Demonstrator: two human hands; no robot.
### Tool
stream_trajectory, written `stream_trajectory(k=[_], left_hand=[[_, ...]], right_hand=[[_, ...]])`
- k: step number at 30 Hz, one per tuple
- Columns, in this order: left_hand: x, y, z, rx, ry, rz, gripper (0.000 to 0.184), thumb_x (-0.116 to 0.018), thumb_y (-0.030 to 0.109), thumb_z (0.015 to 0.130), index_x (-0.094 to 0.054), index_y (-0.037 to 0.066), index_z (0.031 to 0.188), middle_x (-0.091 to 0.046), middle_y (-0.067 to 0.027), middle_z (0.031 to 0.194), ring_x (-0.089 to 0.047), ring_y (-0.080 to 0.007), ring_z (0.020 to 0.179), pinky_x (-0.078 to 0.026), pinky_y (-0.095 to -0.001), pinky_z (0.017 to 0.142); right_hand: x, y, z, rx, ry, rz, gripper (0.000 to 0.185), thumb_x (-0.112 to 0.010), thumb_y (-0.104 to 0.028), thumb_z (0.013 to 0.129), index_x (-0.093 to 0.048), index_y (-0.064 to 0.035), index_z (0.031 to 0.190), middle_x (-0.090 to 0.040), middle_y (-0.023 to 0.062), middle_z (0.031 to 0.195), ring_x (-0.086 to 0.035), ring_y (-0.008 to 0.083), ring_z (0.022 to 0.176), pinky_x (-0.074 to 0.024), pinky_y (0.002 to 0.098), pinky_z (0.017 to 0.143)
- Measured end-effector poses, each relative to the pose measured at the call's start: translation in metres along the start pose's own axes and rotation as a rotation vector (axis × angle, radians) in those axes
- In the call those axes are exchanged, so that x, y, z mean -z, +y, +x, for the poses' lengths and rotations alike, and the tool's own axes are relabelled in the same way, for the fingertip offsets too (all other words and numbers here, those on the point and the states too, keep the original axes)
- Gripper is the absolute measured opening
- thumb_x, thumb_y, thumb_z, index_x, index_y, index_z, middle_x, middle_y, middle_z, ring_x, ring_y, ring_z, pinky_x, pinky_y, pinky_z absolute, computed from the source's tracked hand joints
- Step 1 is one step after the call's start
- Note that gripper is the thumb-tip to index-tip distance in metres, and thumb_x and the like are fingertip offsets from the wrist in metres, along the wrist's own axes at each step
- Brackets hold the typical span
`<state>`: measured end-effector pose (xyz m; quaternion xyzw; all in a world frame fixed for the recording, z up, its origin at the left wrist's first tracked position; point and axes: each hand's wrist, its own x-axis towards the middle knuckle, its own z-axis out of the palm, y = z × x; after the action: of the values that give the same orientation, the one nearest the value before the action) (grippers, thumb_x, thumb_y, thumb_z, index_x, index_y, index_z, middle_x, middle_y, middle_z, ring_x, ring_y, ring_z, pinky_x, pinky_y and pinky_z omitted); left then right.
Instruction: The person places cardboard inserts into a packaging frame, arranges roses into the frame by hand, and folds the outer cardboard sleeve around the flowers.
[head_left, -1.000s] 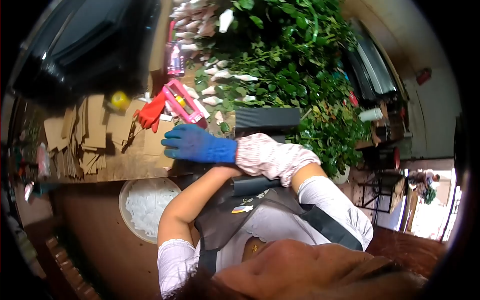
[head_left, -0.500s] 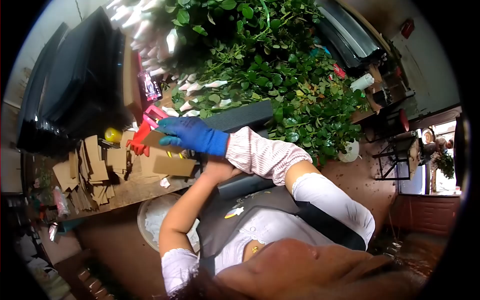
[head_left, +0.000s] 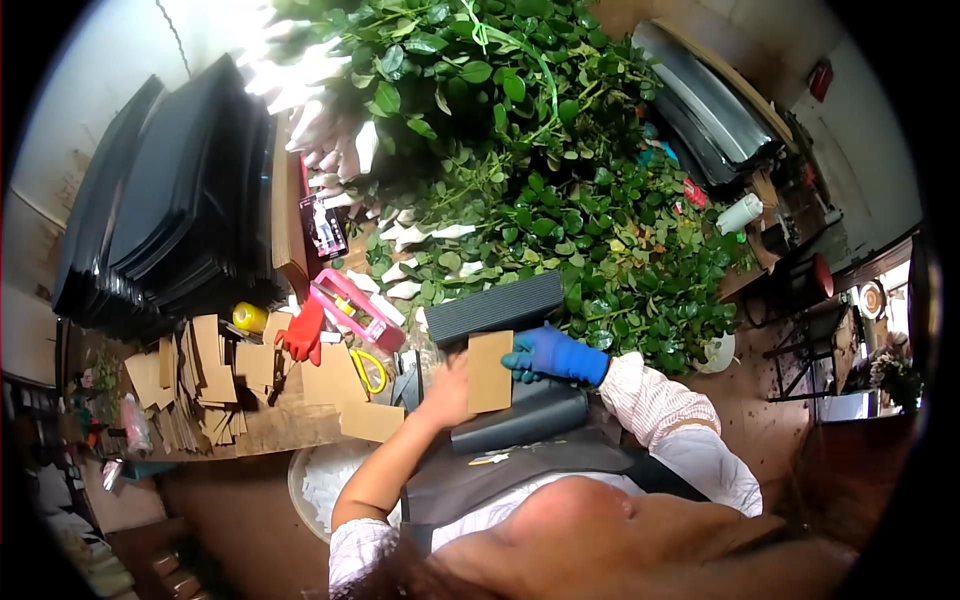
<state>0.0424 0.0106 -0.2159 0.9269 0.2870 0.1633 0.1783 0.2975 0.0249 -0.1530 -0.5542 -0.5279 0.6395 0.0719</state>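
Note:
My right hand [head_left: 545, 356], in a blue glove, has its fingers closed on the right edge of a small piece of cardboard [head_left: 490, 372]. The cardboard is held upright over a dark grey padded form with a ribbed back part [head_left: 495, 308] and a smooth, rounded front part [head_left: 525, 418]. My bare left hand [head_left: 450, 388] is beside the cardboard's left edge, low over the form. Its fingers are mostly hidden, so I cannot see what they hold.
Leafy stems with white-wrapped heads [head_left: 410, 235] are heaped behind the form. On the left lie cardboard pieces [head_left: 210, 365], yellow-handled scissors [head_left: 368, 370], a red glove [head_left: 303, 330], a pink tape dispenser [head_left: 355, 308] and a phone [head_left: 323, 228]. Dark stacked sheets [head_left: 185, 180] stand beyond. A white-filled bin [head_left: 330, 485] is below.
My right hand has swung right from the cardboard pile with a piece of cardboard, bringing it over the grey form. My left hand stays near the form. The view has shifted slightly.

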Motion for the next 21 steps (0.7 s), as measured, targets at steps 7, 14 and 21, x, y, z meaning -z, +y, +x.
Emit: stream_trajectory(k=[7,14,21], left_hand=[[0.056,0.019,-0.021,-0.009,0.493,-0.092,0.037,-0.072,-0.004,0.072,-0.069,0.001,0.109,-0.07,-0.0143,0.111,-0.069,-0.0333,0.102,-0.057,-0.0415,0.09],[0.059,0.033,0.007,-0.002,0.086,-0.073,0.074,-0.081,0.033,0.083,-0.05,0.001,0.142,-0.049,-0.0218,0.146,-0.055,-0.0383,0.126,-0.047,-0.0463,0.104],[0.028,0.019,-0.001,0.091,-0.203,0.143,0.096,-0.059,0.066,0.089,-0.034,-0.001,0.153,-0.034,-0.0215,0.158,-0.034,-0.0368,0.144,-0.025,-0.0606,0.115]], right_hand=[[0.001,-0.017,0.01,0.014,-0.065,-0.192,0.035,-0.062,-0.036,0.102,-0.064,-0.0029,0.093,-0.07,0.0051,0.077,-0.064,0.0114,0.062,-0.055,0.0269,0.059],[0.014,-0.011,0.021,-0.009,-0.202,-0.142,0.038,-0.061,-0.038,0.101,-0.066,-0.0011,0.094,-0.071,0.0075,0.077,-0.068,0.0143,0.064,-0.0561,0.0294,0.06],[-0.007,-0.015,0.011,0.419,0.063,-1.048,0.045,-0.056,-0.053,0.094,-0.073,-0.0118,0.085,-0.071,0.0159,0.082,-0.069,0.0366,0.075,-0.0556,0.048,0.069]])
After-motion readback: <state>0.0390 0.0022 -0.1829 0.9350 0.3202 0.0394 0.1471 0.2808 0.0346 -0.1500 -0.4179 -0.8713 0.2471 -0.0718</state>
